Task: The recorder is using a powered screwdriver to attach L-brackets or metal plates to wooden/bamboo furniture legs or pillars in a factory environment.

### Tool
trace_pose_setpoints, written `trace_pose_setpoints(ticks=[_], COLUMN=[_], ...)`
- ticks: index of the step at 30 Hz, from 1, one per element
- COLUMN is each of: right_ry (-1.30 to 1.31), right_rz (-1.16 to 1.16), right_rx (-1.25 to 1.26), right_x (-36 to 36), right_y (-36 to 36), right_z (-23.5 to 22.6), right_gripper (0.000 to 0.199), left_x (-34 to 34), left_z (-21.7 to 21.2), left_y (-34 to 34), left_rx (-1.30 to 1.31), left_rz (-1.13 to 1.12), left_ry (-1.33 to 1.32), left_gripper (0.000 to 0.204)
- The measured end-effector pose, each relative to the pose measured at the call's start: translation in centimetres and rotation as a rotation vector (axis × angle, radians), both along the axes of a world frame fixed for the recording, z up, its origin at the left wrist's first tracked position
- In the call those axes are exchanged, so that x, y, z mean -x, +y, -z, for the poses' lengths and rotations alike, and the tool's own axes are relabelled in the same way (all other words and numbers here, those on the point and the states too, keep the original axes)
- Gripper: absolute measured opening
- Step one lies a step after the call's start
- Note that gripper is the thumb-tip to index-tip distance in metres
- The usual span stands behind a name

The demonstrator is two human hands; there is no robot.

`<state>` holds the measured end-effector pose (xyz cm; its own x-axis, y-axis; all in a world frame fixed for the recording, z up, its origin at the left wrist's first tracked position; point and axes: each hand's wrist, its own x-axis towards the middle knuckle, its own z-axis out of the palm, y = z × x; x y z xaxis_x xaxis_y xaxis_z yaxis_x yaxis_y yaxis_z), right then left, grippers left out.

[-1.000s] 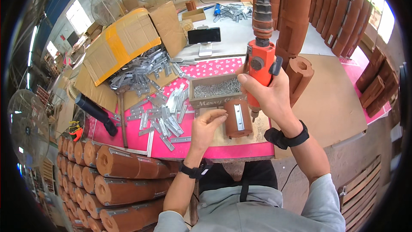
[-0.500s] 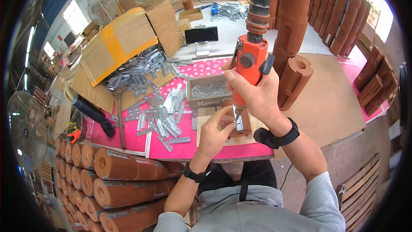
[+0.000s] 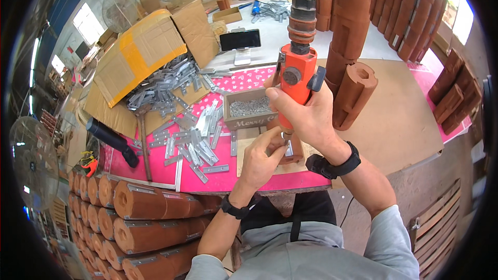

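My right hand (image 3: 311, 111) is wrapped round a red electric screwdriver (image 3: 296, 83), held upright with its bit pointing down. The fingers of my left hand (image 3: 262, 158) pinch together right beside the bit's tip; whatever small piece they hold is hidden. Below them a brown, rounded block (image 3: 296, 151) lies on a light wooden board (image 3: 246, 163), and a grey metal strip (image 3: 289, 148) shows on the block. Just behind my left hand stands a grey wooden box (image 3: 249, 123) filled with small screws.
Loose metal strips (image 3: 194, 148) lie left of the board, with more spilling from a cardboard box (image 3: 140, 52). A hammer (image 3: 144, 145) and a black cylinder (image 3: 111, 137) lie farther left. Brown hollow blocks (image 3: 358, 91) stand at right; others (image 3: 150, 202) are stacked lower left. A phone (image 3: 240, 40) stands behind.
The screwdriver has moved slightly left and down, its tip now closer to my left fingertips. My left hand stays pinched over the block. The whole view has shifted a little.
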<state>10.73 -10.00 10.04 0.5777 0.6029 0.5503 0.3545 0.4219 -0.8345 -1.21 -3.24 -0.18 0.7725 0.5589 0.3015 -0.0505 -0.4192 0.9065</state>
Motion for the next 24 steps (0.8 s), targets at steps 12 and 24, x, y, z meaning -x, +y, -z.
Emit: trace_pose_setpoints(ticks=[12,24], right_ry=[-0.146,-0.149], right_rz=[0.194,0.202], right_rx=[-0.034,-0.048], right_x=[-2.1,-2.6], right_y=[2.7,2.9], right_z=[1.3,2.1], right_gripper=[0.049,0.024], left_x=[-2.9,-3.3], left_z=[0.2,0.1], left_y=[2.6,2.8], left_rx=[-0.297,-0.348], left_rz=[-0.002,-0.034], left_ry=[-0.033,0.005], left_gripper=[0.032,0.030])
